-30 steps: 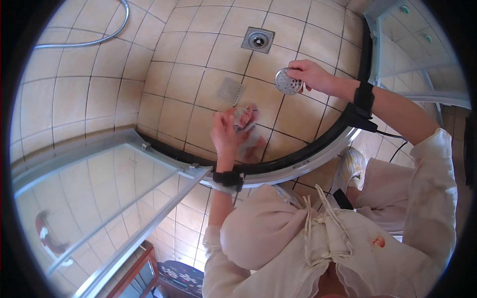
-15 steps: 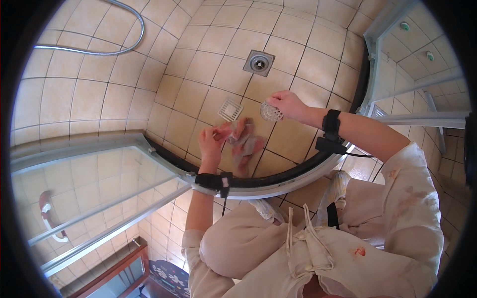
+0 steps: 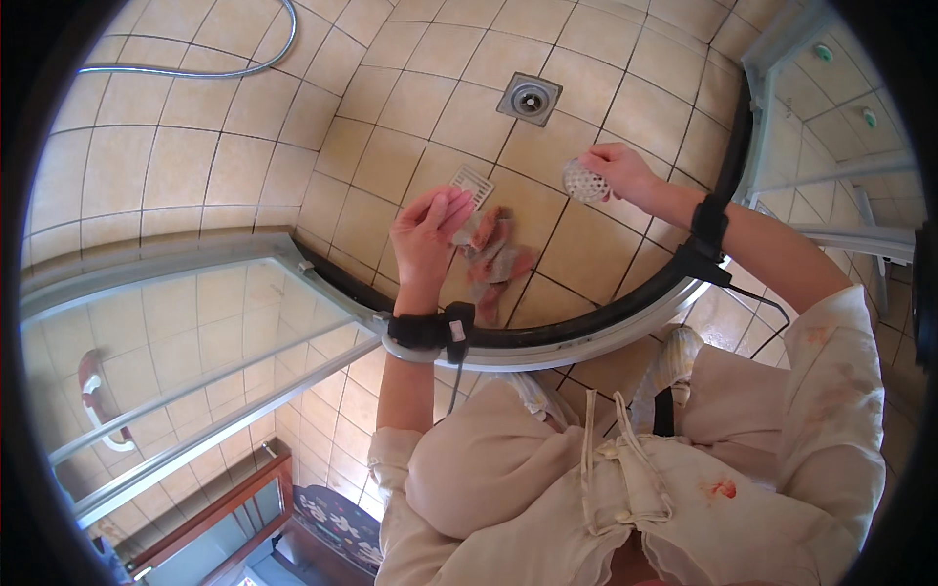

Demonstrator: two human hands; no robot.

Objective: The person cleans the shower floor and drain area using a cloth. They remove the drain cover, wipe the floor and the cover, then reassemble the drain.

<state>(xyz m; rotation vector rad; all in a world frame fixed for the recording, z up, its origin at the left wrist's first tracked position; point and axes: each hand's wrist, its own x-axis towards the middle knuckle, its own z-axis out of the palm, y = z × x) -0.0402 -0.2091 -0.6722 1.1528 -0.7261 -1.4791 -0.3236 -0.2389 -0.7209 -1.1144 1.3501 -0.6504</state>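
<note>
My right hand [image 3: 625,174] grips a round, perforated drain strainer [image 3: 585,182] by its edge, above the tiled floor. My left hand [image 3: 426,227] has its fingers stretched out close together, with nothing visible in them. Its fingertips overlap the lower edge of a square slotted drain cover [image 3: 475,182] on the tiles; whether they touch it I cannot tell. Just right of that hand, a crumpled pink and grey cloth [image 3: 500,262] lies on the floor. Farther off is the uncovered square floor drain [image 3: 530,100], with a round opening in its middle.
A curved shower threshold [image 3: 547,348] with a black inner edge runs between my knees and the tiles. Glass door panels stand at left [image 3: 195,342] and right. A metal shower hose [image 3: 186,71] loops along the left wall. Cords hang from both wrist straps.
My left hand has let go of the cloth and moved up to the square cover. The right hand still holds the strainer, now a little farther right. The whole view has shifted slightly.
</note>
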